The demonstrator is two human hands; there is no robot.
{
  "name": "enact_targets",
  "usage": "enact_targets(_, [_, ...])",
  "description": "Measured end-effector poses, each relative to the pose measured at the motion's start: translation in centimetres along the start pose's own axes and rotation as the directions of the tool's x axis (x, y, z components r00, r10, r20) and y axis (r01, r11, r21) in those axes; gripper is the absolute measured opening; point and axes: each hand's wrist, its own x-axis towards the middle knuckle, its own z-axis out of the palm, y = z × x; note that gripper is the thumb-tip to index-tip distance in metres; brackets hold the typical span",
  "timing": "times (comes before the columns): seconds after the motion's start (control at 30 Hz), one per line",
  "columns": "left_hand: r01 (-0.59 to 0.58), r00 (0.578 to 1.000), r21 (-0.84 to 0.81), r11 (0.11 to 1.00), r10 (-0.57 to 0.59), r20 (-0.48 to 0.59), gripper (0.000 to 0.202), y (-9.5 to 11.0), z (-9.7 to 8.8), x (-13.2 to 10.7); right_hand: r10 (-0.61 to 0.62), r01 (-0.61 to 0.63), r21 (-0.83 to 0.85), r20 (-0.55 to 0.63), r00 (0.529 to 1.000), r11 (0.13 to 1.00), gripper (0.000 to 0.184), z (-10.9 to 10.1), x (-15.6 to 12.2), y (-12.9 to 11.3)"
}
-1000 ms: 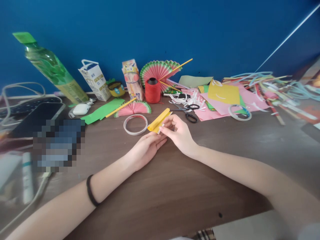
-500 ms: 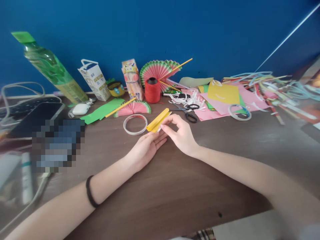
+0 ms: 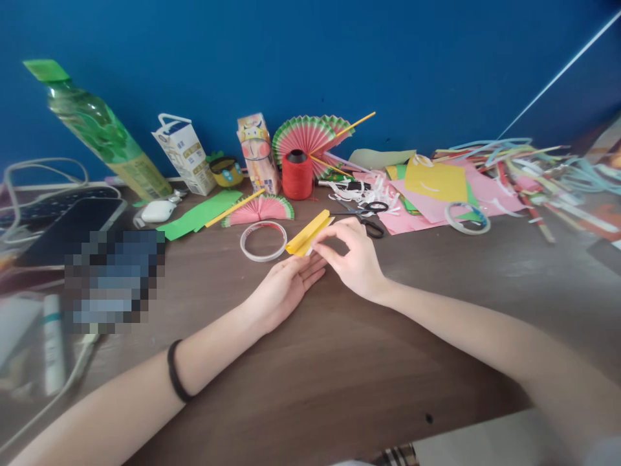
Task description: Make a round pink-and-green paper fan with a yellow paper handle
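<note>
Right hand [image 3: 356,259] curled in, fingers pinching folded yellow paper [image 3: 308,232] at fingertips of open left hand [image 3: 286,288].

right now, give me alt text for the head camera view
The right hand pinches a folded yellow paper on a brown table, and the left hand lies open beside it. A tape ring, scissors, red thread and coloured paper lie behind.

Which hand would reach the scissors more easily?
Probably the right hand: it pinches the yellow paper right beside the scissors, while the left hand lies open, palm up, farther from them.
</note>
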Motion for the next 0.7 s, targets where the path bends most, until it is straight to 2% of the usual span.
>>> enact_targets(0.17, [0.015,0.999,0.012,1.000,-0.016,0.038,0.022,-0.03,-0.11,-0.01,0.047,-0.046,0.049,-0.021,0.999,0.998,0.010,-0.09,0.34,0.23])
enact_targets(0.7, [0.022,1.000,0.018,1.000,-0.022,0.017,0.022,0.02,0.00,0.01,0.038,-0.037,0.025,-0.017,0.999,0.999,0.008,0.13,0.28,0.27])
